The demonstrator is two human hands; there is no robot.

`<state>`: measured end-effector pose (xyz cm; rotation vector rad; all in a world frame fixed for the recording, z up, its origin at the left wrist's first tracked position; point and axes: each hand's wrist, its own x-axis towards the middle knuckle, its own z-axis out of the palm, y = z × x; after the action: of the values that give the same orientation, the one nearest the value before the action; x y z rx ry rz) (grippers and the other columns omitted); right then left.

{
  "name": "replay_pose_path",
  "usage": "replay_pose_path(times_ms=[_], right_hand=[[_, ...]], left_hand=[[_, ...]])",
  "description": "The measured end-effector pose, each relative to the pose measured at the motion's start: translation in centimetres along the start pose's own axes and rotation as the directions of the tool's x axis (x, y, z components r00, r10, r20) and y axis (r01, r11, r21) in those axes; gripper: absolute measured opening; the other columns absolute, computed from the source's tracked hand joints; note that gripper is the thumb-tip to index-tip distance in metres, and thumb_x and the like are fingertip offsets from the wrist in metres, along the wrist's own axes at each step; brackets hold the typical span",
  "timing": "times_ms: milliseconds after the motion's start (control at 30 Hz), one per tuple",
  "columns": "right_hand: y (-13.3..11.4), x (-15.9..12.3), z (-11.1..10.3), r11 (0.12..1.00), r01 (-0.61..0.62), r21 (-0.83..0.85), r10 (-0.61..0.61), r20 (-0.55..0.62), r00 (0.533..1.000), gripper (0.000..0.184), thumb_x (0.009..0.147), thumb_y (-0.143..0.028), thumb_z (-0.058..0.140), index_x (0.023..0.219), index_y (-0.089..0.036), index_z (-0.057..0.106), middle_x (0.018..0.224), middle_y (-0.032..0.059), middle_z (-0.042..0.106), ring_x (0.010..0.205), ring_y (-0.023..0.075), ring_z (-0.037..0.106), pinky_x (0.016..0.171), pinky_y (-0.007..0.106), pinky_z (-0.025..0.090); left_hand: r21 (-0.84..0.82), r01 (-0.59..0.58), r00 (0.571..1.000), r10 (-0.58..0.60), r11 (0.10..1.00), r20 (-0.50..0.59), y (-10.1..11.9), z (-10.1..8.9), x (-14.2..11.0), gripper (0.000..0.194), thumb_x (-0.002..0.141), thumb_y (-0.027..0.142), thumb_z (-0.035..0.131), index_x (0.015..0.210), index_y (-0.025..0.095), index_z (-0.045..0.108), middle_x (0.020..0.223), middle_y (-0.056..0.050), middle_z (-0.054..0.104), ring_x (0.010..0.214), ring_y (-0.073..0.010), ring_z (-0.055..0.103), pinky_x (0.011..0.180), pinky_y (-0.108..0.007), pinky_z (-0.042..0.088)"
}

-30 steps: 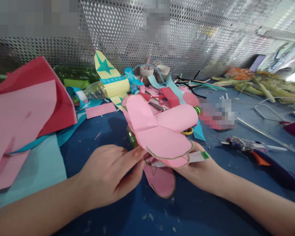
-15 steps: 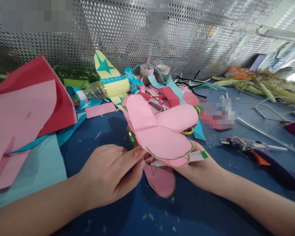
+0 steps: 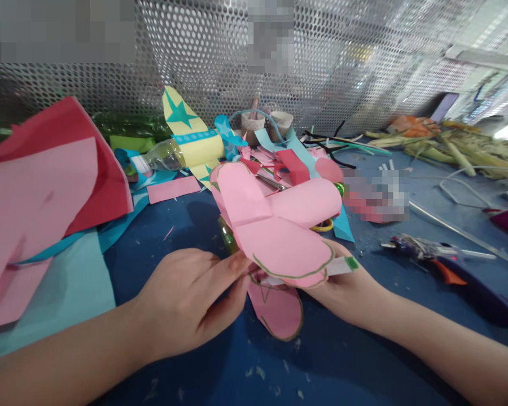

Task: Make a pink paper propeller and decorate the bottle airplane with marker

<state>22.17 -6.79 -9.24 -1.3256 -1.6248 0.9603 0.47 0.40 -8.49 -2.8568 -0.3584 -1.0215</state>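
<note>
A pink paper aeroplane (image 3: 279, 225) built round a green bottle is held up over the blue table (image 3: 342, 361). My left hand (image 3: 190, 299) pinches the wing's near edge, fingers closed. My right hand (image 3: 347, 285) is under the right wing, closed on a white pen with a green cap (image 3: 342, 265); its tip is hidden under the wing. A lower pink wing (image 3: 277, 310) with a green outline hangs below.
Pink and red paper sheets (image 3: 38, 192) and a light blue sheet (image 3: 68, 287) lie at the left. A yellow bottle plane (image 3: 190, 144) sits behind. A glue gun (image 3: 440, 256) lies at the right, dry stalks (image 3: 457, 146) farther back. A perforated metal wall (image 3: 279, 62) closes the back.
My right hand with the pen has shifted very slightly up and left under the wing. Otherwise nothing has moved.
</note>
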Motion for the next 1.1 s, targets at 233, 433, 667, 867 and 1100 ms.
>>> replay_pose_path(times_ms=[233,433,667,867,1100], right_hand=[[0.09,0.05,0.01,1.000,-0.007,0.012,0.007,0.000,1.000,0.022,0.086,-0.034,0.060,0.071,-0.024,0.048,0.064,-0.0012,0.055,0.068,0.0178,0.059,0.064,0.027,0.053],[-0.06,0.13,-0.09,1.000,0.006,0.030,-0.007,0.025,1.000,0.021,0.085,-0.027,0.060,0.070,-0.024,0.045,0.063,-0.0028,0.052,0.063,0.0156,0.055,0.065,0.027,0.052],[-0.07,0.03,-0.05,0.999,0.004,0.039,-0.005,0.012,1.000,0.021,0.085,-0.025,0.059,0.070,-0.024,0.045,0.064,-0.0023,0.051,0.070,0.0173,0.058,0.065,0.026,0.052],[0.08,0.04,0.06,0.997,0.015,0.082,-0.017,0.024,1.000,0.019,0.086,-0.023,0.060,0.072,-0.024,0.046,0.066,-0.0040,0.050,0.057,0.0122,0.047,0.054,0.023,0.045],[0.09,0.06,0.09,0.995,0.021,0.100,-0.023,0.020,1.000,0.020,0.086,-0.023,0.060,0.073,-0.024,0.046,0.067,-0.0042,0.050,0.057,0.0124,0.046,0.051,0.022,0.042]], left_hand=[[0.006,-0.008,1.000,0.008,1.000,-0.001,-0.04,0.03,0.17,0.012,0.094,0.016,0.042,0.095,0.017,0.054,0.052,0.004,0.060,0.042,-0.0138,0.052,0.043,-0.027,0.039],[-0.015,-0.013,1.000,0.013,1.000,-0.005,0.06,0.00,0.10,0.012,0.094,0.014,0.043,0.099,0.013,0.054,0.054,0.002,0.062,0.043,-0.0160,0.054,0.043,-0.029,0.041],[-0.008,-0.012,1.000,0.013,1.000,0.012,0.01,-0.11,0.13,0.013,0.095,0.015,0.042,0.098,0.013,0.054,0.055,0.001,0.063,0.044,-0.0159,0.055,0.044,-0.029,0.042],[0.001,-0.006,1.000,0.006,1.000,-0.003,-0.05,-0.09,-0.07,0.013,0.095,0.017,0.042,0.100,0.013,0.054,0.054,0.003,0.062,0.043,-0.0155,0.054,0.044,-0.029,0.041],[-0.015,-0.013,1.000,0.013,1.000,-0.007,-0.01,0.12,0.15,0.012,0.095,0.015,0.043,0.096,0.013,0.054,0.054,0.001,0.062,0.043,-0.0163,0.053,0.043,-0.030,0.040]])
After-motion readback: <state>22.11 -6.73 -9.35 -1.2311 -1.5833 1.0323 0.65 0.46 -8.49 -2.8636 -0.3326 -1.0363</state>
